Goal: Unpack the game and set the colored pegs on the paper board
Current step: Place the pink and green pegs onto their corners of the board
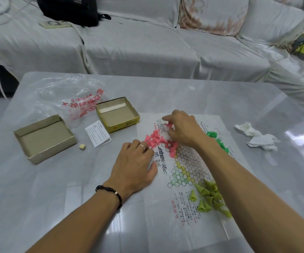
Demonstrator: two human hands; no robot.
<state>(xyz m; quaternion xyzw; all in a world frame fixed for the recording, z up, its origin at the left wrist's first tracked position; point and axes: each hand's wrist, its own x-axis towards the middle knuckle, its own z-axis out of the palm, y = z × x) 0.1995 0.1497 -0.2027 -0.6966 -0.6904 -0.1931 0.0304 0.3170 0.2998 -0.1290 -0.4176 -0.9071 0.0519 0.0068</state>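
Three heaps of small cone-shaped plastic pegs are spread over the thin printed paper board (187,167) with its hexagon grid, which lies flat on the glossy grey table (38,198). The pink pegs (154,138) are piled at the board's far left corner, the bright green pegs (218,139) sit at its far right edge partly hidden behind the right forearm, and the yellow-green pegs (209,196) are scattered at the near right side.

One pink peg is pinched in the curled fingertips of the right hand (182,130), held just above the board's far edge beside the pink heap. The left hand (136,165) is laid palm down on the board's left edge, fingers loosely bent, fingertips touching the pink pile; nothing seems to be gripped by it. A silver ring is worn on one of its fingers and a dark beaded bracelet (111,191) on the wrist.

Left of the board, a folded white instruction leaflet (98,134) is seen, with a small pale die (82,147) near it. Two open cardboard box halves are set further out: the yellow-sided tray (118,114) and the plain brown tray (45,138). A crumpled clear plastic bag with red print (71,99) lies behind them. Crumpled white tissues (255,136) are over on the right. A white-covered sofa (147,42) with a black backpack (69,10) is behind the table.
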